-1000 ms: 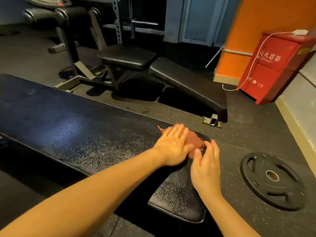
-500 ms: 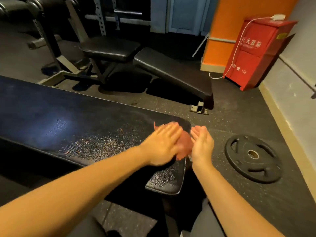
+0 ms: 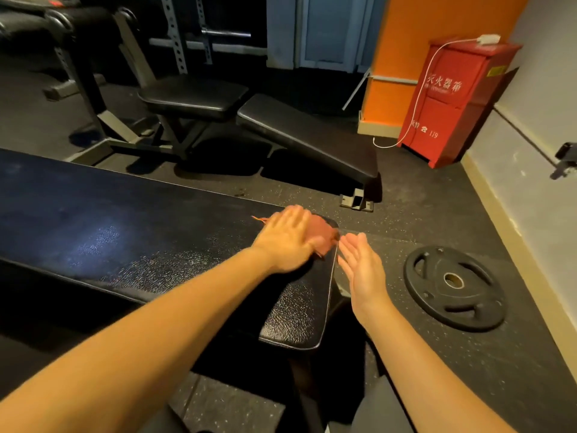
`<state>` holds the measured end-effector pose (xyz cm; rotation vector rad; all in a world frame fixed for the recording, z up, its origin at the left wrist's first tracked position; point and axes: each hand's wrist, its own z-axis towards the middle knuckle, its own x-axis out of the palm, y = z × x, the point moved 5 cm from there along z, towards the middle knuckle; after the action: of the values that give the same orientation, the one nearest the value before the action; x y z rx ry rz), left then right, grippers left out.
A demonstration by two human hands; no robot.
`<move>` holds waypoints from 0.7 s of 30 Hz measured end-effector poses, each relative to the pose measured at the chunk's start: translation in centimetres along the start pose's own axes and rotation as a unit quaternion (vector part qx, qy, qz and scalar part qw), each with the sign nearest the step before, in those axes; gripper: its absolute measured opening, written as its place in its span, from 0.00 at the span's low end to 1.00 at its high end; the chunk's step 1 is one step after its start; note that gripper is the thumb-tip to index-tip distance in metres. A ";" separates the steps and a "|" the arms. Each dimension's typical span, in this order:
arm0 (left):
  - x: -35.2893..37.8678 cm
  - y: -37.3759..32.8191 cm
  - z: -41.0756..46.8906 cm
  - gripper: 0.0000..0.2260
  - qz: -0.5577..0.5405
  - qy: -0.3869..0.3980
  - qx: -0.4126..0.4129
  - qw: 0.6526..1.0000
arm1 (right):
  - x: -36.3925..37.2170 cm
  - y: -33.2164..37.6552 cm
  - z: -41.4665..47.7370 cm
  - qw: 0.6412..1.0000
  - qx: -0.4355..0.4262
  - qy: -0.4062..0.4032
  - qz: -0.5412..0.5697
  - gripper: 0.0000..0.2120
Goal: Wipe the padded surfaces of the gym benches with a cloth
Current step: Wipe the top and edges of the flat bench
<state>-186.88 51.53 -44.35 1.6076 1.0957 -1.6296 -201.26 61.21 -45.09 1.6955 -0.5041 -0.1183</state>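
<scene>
Pressing down on the reddish cloth (image 3: 324,234) with the left hand (image 3: 288,242), fingers straight and aimed far-right, at the far right corner of the near bench pad (image 3: 125,232). Running lengthwise left to right, with the short right end nearest the hands. Holding the right hand (image 3: 362,267) open and empty, palm facing left, just off that end. Touching the cloth half a second ago; now drawn clear of it.

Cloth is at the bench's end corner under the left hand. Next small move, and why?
Probably draw the left hand and cloth toward you along the end of the bench pad: the cloth sits at its far corner, the near corner is uncovered.
</scene>
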 end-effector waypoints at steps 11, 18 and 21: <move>-1.6 5.0 -8.2 0.35 0.031 -0.009 0.003 0.999 | 0.2 0.0 -0.8 1.000 -0.004 0.006 -0.030 0.28; -0.1 -3.0 4.8 0.38 0.014 0.011 -0.056 0.998 | -0.9 -2.0 -0.6 1.000 0.010 -0.012 -0.001 0.27; -0.2 -4.5 6.1 0.33 0.013 0.013 -0.085 0.996 | -1.2 -2.5 -0.2 0.999 0.003 -0.028 0.016 0.28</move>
<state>-193.76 48.35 -43.93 1.5295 1.1880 -1.4615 -201.57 62.13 -47.67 1.6926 -0.5733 -0.1422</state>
